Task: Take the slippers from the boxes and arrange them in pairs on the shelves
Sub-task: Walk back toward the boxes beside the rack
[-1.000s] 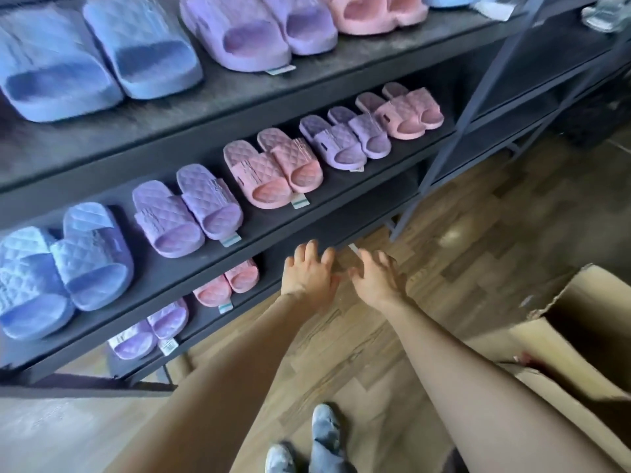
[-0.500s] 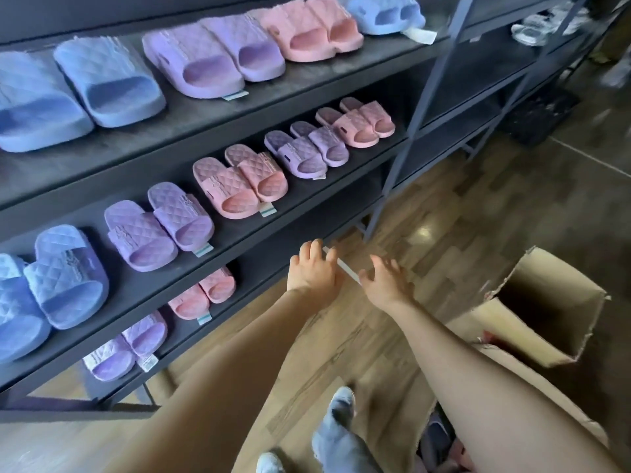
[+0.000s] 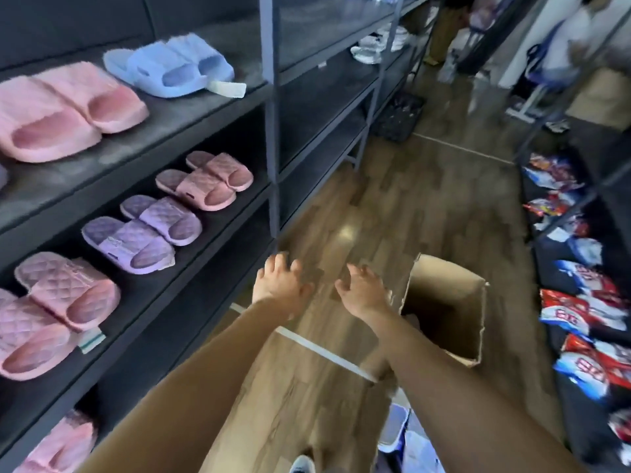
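**Empty hands swing toward the box**

Swinging right since half a second ago, my view has lost the blue and lilac end of the rack. The open brown cardboard box (image 3: 450,269) now stands just beside my right hand (image 3: 362,291) rather than off to the side. Both hands hang over the wood-plank floor (image 3: 392,206) holding nothing. My left hand (image 3: 280,285) has its fingers loosely bent and apart, and the right has its fingers splayed.

Finished pairs line the front edge of the dark metal shelving (image 3: 211,107). A pale blue foam pair (image 3: 174,68) sits at the top shelf's right end. On the middle shelf a small pink quilted pair (image 3: 205,180) is at the right end, with a lilac quilted pair (image 3: 143,233) to its left. The box's inside is dark, so I cannot tell what slippers remain in it.

My worry is the reach. The picture is smeared and the box is shadowed, so I could grab two slippers of unlike colour or size. The light, ragged-rimmed box could also tip if my wrist catches its near wall.
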